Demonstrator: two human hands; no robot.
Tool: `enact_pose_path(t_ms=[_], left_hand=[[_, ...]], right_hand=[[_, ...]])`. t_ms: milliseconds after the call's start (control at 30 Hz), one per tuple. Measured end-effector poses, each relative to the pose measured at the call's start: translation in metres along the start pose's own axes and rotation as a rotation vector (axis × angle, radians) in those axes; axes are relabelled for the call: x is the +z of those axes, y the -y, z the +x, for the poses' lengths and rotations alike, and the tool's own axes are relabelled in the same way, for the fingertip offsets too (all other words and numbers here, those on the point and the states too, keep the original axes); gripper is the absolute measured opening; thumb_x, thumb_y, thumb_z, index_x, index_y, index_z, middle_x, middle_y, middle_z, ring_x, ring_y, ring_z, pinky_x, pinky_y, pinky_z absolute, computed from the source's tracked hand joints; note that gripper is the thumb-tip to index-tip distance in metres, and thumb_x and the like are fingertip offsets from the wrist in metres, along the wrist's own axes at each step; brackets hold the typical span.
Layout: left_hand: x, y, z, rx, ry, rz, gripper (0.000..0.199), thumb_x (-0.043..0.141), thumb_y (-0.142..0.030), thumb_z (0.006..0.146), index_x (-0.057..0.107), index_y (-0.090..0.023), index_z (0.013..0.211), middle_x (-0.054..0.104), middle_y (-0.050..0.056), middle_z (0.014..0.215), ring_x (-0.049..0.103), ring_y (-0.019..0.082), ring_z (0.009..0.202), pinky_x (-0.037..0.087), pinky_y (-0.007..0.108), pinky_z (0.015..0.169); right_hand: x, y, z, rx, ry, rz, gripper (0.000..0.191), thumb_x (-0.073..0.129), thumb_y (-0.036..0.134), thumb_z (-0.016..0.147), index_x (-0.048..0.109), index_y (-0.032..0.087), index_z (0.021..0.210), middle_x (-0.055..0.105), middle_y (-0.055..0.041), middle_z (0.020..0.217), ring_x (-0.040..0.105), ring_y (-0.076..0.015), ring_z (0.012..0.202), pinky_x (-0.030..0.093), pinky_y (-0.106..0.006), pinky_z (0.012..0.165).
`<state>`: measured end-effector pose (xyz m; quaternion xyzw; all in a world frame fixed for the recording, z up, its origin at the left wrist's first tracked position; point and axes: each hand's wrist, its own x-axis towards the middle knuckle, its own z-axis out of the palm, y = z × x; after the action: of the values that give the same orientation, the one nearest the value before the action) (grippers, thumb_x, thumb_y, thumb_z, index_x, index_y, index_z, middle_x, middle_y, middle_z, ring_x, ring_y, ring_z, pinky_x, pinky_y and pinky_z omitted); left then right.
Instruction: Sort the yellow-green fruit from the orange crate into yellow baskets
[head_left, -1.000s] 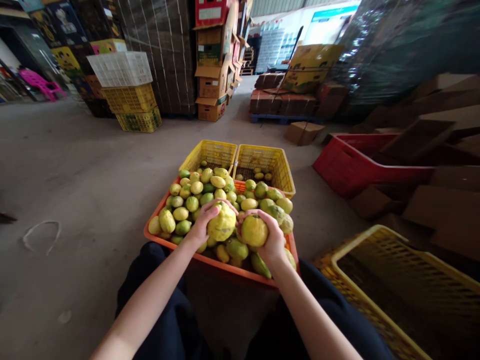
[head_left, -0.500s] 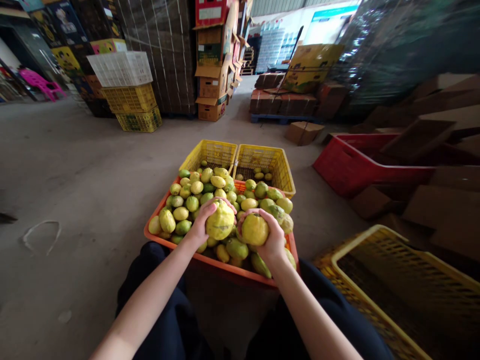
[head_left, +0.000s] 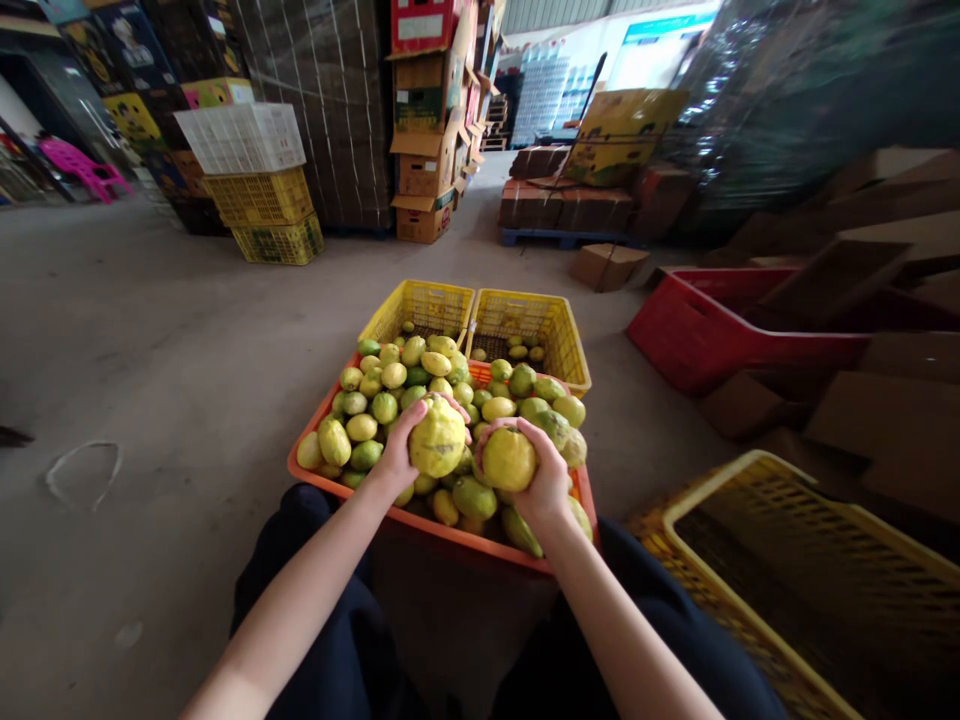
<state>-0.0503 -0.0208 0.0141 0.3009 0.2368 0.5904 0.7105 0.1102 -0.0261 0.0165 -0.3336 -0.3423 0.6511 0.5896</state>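
My left hand [head_left: 401, 447] is closed around a large, bumpy yellow lemon [head_left: 437, 438], its fingers curling over the top and far side. Beside it, my right hand [head_left: 546, 468] grips another big yellow lemon [head_left: 509, 460], which has a dark mark near its top. A small gap separates the two fruits. Both are held just above an orange crate [head_left: 450, 537] heaped with green and yellow lemons [head_left: 363, 427] of mixed sizes. The crate stands between my knees. Parts of the heap are hidden behind my hands.
Two yellow crates [head_left: 534, 298] with a few lemons adjoin the far side of the orange one. A yellow crate [head_left: 757, 465] stands near my right knee, and a red crate [head_left: 697, 345] with cardboard lies beyond it. Stacked crates [head_left: 262, 195] and boxes [head_left: 421, 175] stand farther back.
The lemon in my left hand has turned slightly and shifted a little to the left. My right hand has barely moved and keeps its hold.
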Motion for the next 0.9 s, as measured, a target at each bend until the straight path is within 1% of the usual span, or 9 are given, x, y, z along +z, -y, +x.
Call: enact_pose_path(t_ms=[200, 300, 367, 467, 533, 600, 733, 800, 900], left_hand=[[0.002, 0.001, 0.002, -0.143, -0.173, -0.320, 0.041, 0.066, -0.053, 0.085, 0.073, -0.015, 0.097, 0.079, 0.015, 0.105, 0.072, 0.037, 0.121, 0.057, 0.050, 0.105], [0.003, 0.004, 0.002, -0.179, -0.201, -0.419, 0.043, 0.055, -0.053, 0.094, 0.073, -0.017, 0.108, 0.078, 0.014, 0.123, 0.066, 0.034, 0.132, 0.053, 0.050, 0.111], [0.004, 0.008, 0.001, -0.200, -0.196, -0.435, 0.046, 0.048, -0.054, 0.099, 0.072, -0.019, 0.113, 0.076, 0.012, 0.129, 0.063, 0.034, 0.136, 0.052, 0.051, 0.112], [0.007, 0.016, -0.001, -0.237, -0.187, -0.439, 0.054, 0.036, -0.055, 0.104, 0.072, -0.019, 0.122, 0.077, 0.012, 0.126, 0.065, 0.034, 0.133, 0.054, 0.051, 0.109], [0.009, 0.023, -0.002, -0.256, -0.207, -0.431, 0.055, 0.034, -0.052, 0.104, 0.071, -0.019, 0.127, 0.079, 0.011, 0.117, 0.070, 0.032, 0.126, 0.056, 0.048, 0.107], [0.011, 0.028, -0.002, -0.244, -0.243, -0.412, 0.051, 0.039, -0.046, 0.102, 0.070, -0.017, 0.131, 0.080, 0.009, 0.108, 0.072, 0.029, 0.119, 0.057, 0.042, 0.106], [0.011, 0.034, -0.001, -0.179, -0.253, -0.378, 0.048, 0.050, -0.042, 0.095, 0.071, -0.017, 0.131, 0.080, 0.009, 0.110, 0.071, 0.029, 0.120, 0.057, 0.039, 0.106], [0.008, 0.036, -0.001, -0.199, -0.256, -0.358, 0.046, 0.054, -0.046, 0.093, 0.073, -0.018, 0.124, 0.079, 0.011, 0.114, 0.069, 0.032, 0.126, 0.056, 0.042, 0.109], [0.001, 0.043, -0.001, -0.216, -0.368, -0.307, 0.040, 0.055, -0.049, 0.094, 0.074, -0.019, 0.111, 0.078, 0.012, 0.113, 0.063, 0.036, 0.135, 0.053, 0.046, 0.114]], right_hand=[[0.000, -0.005, 0.007, 0.111, -0.201, 0.025, 0.037, 0.078, 0.058, 0.068, 0.069, 0.024, 0.079, 0.072, -0.0024, 0.073, 0.074, -0.0273, 0.076, 0.063, -0.037, 0.060], [-0.006, -0.010, 0.011, 0.054, -0.313, -0.020, 0.035, 0.078, 0.054, 0.068, 0.066, 0.027, 0.088, 0.072, -0.0019, 0.086, 0.070, -0.0258, 0.081, 0.061, -0.035, 0.060], [-0.010, -0.012, 0.013, -0.019, -0.318, -0.153, 0.035, 0.077, 0.055, 0.071, 0.063, 0.028, 0.091, 0.070, -0.0013, 0.091, 0.068, -0.0247, 0.084, 0.062, -0.036, 0.066], [-0.014, -0.017, 0.012, -0.204, -0.255, -0.486, 0.040, 0.071, 0.061, 0.083, 0.062, 0.028, 0.105, 0.069, -0.0044, 0.106, 0.069, -0.0269, 0.103, 0.061, -0.045, 0.093], [-0.014, -0.022, 0.010, -0.331, -0.191, -0.692, 0.046, 0.063, 0.062, 0.090, 0.061, 0.027, 0.119, 0.069, -0.0096, 0.123, 0.065, -0.0304, 0.121, 0.052, -0.052, 0.111], [-0.014, -0.028, 0.007, -0.404, -0.090, -0.845, 0.051, 0.053, 0.062, 0.096, 0.060, 0.025, 0.132, 0.063, -0.0146, 0.140, 0.057, -0.0336, 0.137, 0.044, -0.058, 0.120], [-0.020, -0.040, 0.000, -0.483, 0.122, -1.092, 0.063, 0.054, 0.065, 0.097, 0.059, 0.026, 0.145, 0.044, -0.0172, 0.164, 0.036, -0.0406, 0.157, 0.035, -0.067, 0.125], [-0.022, -0.043, -0.003, -0.549, 0.181, -1.171, 0.067, 0.064, 0.067, 0.092, 0.061, 0.025, 0.144, 0.040, -0.0187, 0.167, 0.030, -0.0451, 0.159, 0.034, -0.072, 0.124], [-0.021, -0.046, -0.007, -0.690, 0.229, -1.213, 0.075, 0.075, 0.065, 0.085, 0.059, 0.021, 0.144, 0.041, -0.0230, 0.166, 0.029, -0.0496, 0.159, 0.036, -0.075, 0.121]])
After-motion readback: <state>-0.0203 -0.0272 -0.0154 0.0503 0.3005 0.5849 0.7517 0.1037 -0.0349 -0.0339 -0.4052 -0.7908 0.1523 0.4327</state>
